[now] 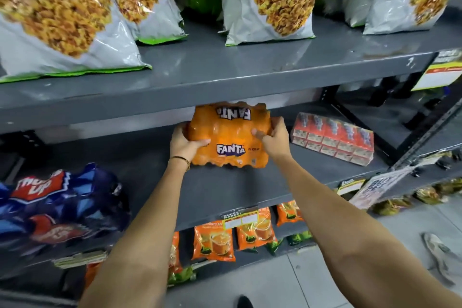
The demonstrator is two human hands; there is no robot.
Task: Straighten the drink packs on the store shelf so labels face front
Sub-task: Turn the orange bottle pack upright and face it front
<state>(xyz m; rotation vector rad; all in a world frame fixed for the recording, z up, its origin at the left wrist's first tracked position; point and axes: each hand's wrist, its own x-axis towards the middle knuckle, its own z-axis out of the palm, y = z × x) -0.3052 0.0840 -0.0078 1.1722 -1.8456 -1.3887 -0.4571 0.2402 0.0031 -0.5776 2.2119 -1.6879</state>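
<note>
Now both hands gripping orange Fanta pack (228, 136) on mid shelf (225, 190), L hand (186, 144) fingers wrapping left side, R hand (273, 136) fingers curling over right side, front label facing out.

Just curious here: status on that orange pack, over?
Both hands, left and right, grip the Fanta pack. Label faces front. Red cartons beside, apart.

On the middle shelf (225, 190) we find the Fanta pack (228, 135) at centre, between our left hand (186, 144) and right hand (273, 139). The Thums Up pack (57, 210) lies near left, the carton pack (333, 137) right.
</note>
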